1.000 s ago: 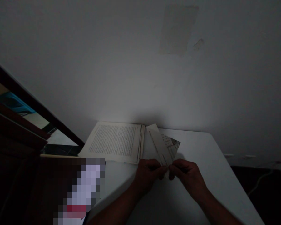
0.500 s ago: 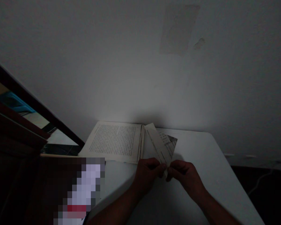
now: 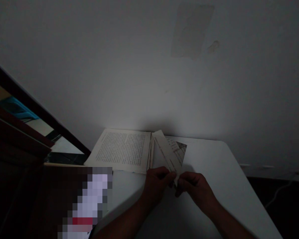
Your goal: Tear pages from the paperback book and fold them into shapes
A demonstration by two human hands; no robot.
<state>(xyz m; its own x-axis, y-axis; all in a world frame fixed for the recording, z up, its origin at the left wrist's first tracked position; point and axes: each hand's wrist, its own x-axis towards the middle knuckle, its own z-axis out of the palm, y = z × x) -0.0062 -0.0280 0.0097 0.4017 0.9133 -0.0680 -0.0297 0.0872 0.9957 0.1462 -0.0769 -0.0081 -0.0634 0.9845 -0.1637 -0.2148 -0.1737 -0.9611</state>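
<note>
My left hand (image 3: 157, 183) and right hand (image 3: 194, 188) meet low over white table (image 3: 221, 186); fingertips of both pinched shut on near corner of folded printed page (image 3: 170, 156); page rises tilted away from me, its far corner dark; just beyond, to left, open book (image 3: 122, 150) lies flat, touching page's edge; pale wall (image 3: 139, 66) behind; dark wooden frame (image 3: 27, 109) far left.

Dim, murky view (corners darkest)
</note>
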